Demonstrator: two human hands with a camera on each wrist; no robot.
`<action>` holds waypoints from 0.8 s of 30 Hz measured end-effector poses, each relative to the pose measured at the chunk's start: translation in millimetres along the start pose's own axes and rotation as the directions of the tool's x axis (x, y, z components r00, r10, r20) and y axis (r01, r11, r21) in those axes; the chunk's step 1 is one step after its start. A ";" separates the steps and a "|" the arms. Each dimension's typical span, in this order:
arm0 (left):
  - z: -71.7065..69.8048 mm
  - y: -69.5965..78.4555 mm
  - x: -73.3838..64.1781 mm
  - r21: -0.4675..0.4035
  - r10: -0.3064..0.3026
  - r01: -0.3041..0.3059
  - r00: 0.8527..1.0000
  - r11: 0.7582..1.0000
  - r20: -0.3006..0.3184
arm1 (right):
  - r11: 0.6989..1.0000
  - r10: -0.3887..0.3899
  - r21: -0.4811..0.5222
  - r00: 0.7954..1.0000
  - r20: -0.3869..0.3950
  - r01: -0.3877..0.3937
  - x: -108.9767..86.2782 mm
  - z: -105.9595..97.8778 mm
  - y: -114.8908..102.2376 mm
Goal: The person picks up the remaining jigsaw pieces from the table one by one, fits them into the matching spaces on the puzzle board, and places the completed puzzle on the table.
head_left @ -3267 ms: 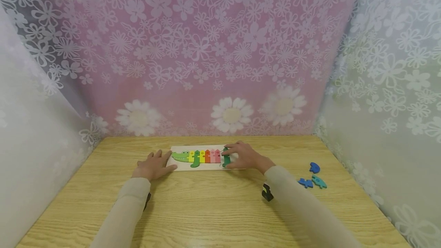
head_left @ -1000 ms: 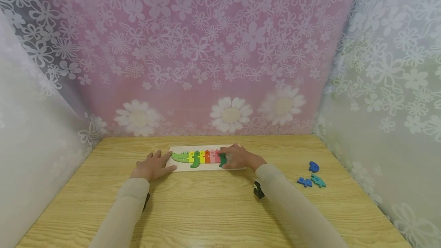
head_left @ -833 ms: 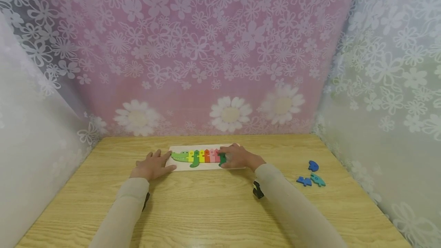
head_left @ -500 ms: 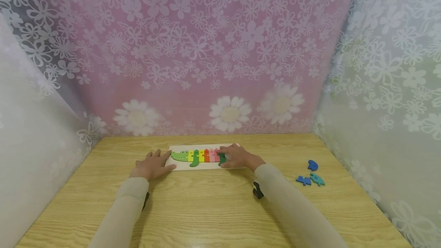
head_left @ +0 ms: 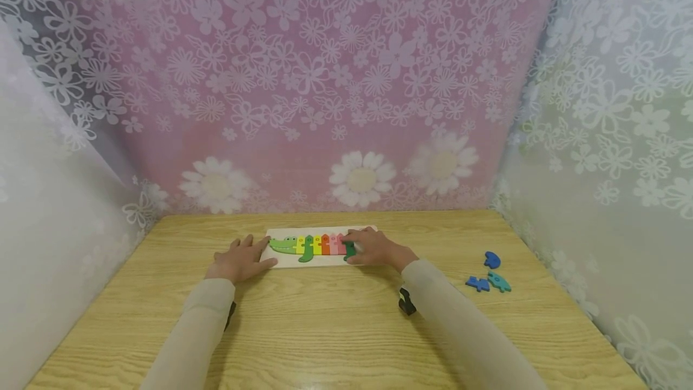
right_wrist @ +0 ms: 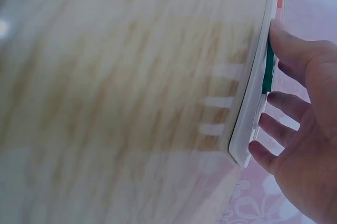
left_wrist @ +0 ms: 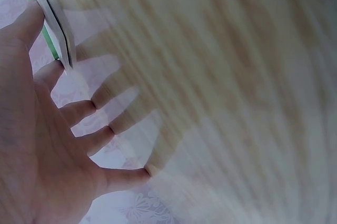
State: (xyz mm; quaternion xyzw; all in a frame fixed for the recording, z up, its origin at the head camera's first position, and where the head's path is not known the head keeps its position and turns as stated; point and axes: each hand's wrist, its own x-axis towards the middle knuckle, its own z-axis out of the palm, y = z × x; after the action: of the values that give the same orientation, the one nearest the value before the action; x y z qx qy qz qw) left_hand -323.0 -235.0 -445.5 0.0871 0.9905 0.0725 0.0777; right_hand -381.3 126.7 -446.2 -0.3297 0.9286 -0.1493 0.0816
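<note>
A wooden crocodile puzzle board [head_left: 325,262] lies at the table's far middle. Set in it are a green head piece [head_left: 283,245], then yellow, green, orange and pink pieces. My left hand [head_left: 238,260] touches the board's left end with spread fingers. At the other end my right hand [head_left: 379,247] holds a dark green puzzle piece [head_left: 350,248] against the last pink one, thumb low and fingers over its top. In the right wrist view, this dark green piece [right_wrist: 268,69] sits low on the board beside the thumb. The hand partly hides it and the board's right end.
To the right on the wooden table [head_left: 325,330] lie three loose puzzle pieces: a dark blue rounded one [head_left: 492,259], a blue one [head_left: 477,283] and a teal one [head_left: 498,282]. Flower-patterned curtains stand behind and on both sides.
Over about three seconds my right hand has moved left with the dark green piece, closing the gap to the pink pieces. Within the last second little has moved; the left hand stays put.
</note>
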 end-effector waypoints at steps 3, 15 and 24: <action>0.9 0.6 -0.9 -0.002 0.000 0.000 1.000 1.000 0.002 | 1.000 0.000 0.018 1.000 -0.001 0.000 -2.2 0.3 -1.5; 3.5 -0.8 -0.9 0.000 0.000 0.000 1.000 1.000 -0.001 | 0.999 -0.029 0.035 0.999 -0.018 0.030 -5.3 2.7 -3.0; 0.6 -1.2 0.5 -0.009 -0.004 0.004 1.000 1.000 0.004 | 1.000 -0.014 0.026 1.000 -0.019 0.014 -0.8 3.3 1.2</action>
State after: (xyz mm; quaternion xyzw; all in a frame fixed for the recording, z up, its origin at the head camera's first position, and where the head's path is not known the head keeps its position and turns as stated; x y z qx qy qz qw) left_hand -323.5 -236.0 -446.3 0.0851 0.9902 0.0765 0.0803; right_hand -380.6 127.4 -449.6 -0.3336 0.9250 -0.1652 0.0759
